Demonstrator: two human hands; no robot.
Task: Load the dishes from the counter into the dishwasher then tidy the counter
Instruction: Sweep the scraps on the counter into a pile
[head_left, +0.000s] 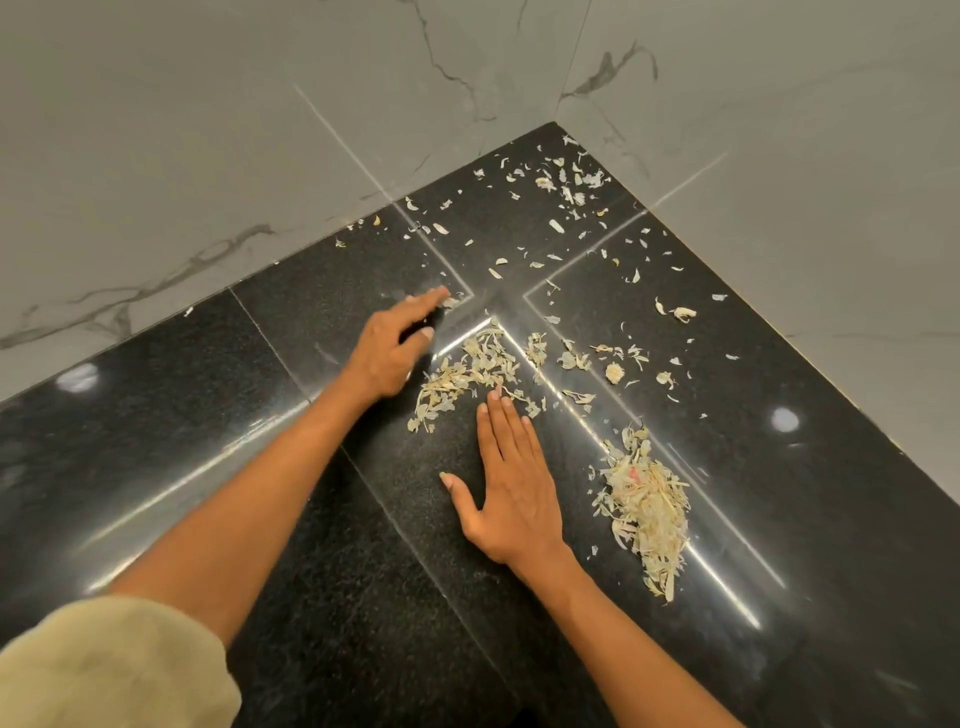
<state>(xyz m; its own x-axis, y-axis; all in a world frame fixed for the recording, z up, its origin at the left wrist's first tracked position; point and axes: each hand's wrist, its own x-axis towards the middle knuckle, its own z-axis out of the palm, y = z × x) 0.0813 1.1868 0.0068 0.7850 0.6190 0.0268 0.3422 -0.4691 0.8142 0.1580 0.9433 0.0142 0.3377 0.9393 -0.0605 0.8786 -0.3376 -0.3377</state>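
A black polished stone counter fills the view, strewn with pale dry peel scraps. My left hand lies on its edge with fingers straight, its tips touching the counter beside a small heap of scraps. My right hand rests flat, palm down, fingers straight, its fingertips at the near side of that heap. A bigger heap of scraps lies to the right of my right hand. Loose scraps are scattered toward the far corner. No dishes are in view.
Grey marble-patterned wall tiles close the counter off at the back and on the right, meeting at a corner. Thin seams cross the counter top. My left sleeve shows at the bottom left.
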